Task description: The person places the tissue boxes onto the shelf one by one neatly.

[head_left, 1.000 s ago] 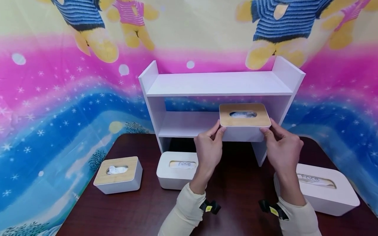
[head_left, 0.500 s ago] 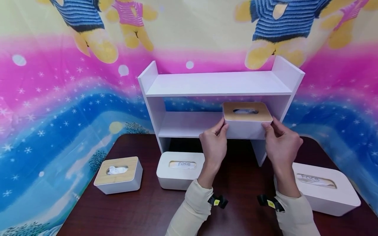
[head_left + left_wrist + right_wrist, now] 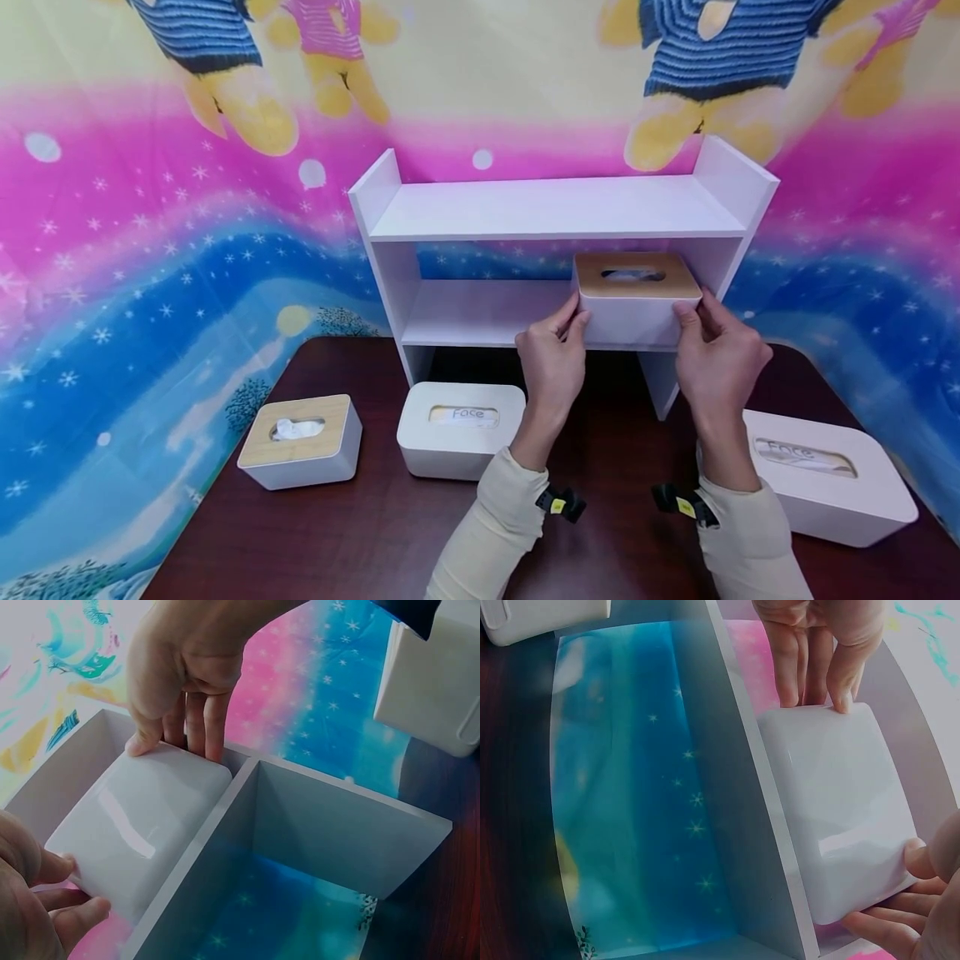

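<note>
A white tissue box with a wooden lid stands in the right part of the middle level of a white shelf. My left hand pinches its left end between thumb and fingers. At the opposite end, my right hand grips the front corner, close to the shelf's right side panel. Both wrist views show the box's glossy white front just above the middle board, with fingers at each end. The underside of the box is hidden.
On the dark wooden table stand a wooden-lidded tissue box at the left, a white box marked "Face" before the shelf, and another "Face" box beside my right forearm. A printed cloth hangs behind.
Both hands have moved the wooden-lidded tissue box rightward and deeper into the shelf's middle level. The other boxes have stayed in place.
</note>
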### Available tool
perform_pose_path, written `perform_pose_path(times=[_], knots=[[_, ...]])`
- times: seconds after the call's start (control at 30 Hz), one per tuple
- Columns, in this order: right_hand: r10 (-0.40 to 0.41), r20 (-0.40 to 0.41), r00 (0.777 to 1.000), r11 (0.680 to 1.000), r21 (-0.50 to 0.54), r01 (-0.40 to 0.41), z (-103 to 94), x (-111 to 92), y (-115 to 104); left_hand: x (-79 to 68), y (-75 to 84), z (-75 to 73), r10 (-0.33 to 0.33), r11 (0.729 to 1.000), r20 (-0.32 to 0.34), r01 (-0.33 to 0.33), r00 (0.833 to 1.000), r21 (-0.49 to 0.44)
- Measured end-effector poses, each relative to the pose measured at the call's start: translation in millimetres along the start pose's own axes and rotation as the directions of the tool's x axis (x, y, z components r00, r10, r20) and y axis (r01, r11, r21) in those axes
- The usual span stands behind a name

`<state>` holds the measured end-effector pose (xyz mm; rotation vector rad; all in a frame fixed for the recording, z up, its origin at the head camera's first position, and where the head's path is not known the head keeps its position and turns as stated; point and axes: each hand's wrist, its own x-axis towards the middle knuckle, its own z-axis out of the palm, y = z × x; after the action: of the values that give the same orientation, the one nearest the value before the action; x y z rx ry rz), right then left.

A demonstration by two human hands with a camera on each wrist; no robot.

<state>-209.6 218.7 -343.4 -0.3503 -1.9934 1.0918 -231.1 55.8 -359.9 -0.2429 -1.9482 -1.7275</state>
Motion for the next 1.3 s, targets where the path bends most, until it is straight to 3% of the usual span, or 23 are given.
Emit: perform_pose_path(times=[0.17, 0.37, 0.6, 0.8, 0.9, 1.07, 1.3], knots=[[0.028, 0.040, 0.999, 1.000, 0.002, -0.028, -1.7, 1, -2, 0.5, 1.2, -1.0, 0.005, 1.000, 0.029, -0.005, 1.000, -0.013], [0.027, 0.116, 0.993, 0.997, -0.075, -0.019, -13.3, -3, -8, -0.4, 8.1, -9.9, 0.001, 1.000, 0.101, 0.001, 0.995, -0.016], [0.023, 0.164, 0.986, 0.996, -0.088, -0.009, -32.1, -15, -24, -4.0, 14.4, -38.2, 0.018, 0.999, 0.157, -0.013, 0.987, -0.031], [-0.039, 0.203, 0.978, 0.996, -0.072, 0.055, -41.3, -32, -33, -14.6, 15.5, -62.2, 0.052, 0.994, 0.244, -0.073, 0.968, 0.078], [-0.115, 0.274, 0.955, 0.989, -0.055, 0.135, -41.3, -41, -35, -19.9, 15.9, -71.9, 0.071, 0.986, 0.280, -0.110, 0.957, 0.127], [-0.215, 0.416, 0.883, 0.964, -0.052, 0.259, -36.9, -56, -37, -25.5, 15.6, -87.0, 0.104, 0.969, 0.295, -0.163, 0.950, 0.183], [-0.302, 0.469, 0.830, 0.927, -0.060, 0.371, -27.9, -71, -34, -31.5, 9.7, -112.6, 0.147, 0.935, 0.310, -0.234, 0.939, 0.267]])
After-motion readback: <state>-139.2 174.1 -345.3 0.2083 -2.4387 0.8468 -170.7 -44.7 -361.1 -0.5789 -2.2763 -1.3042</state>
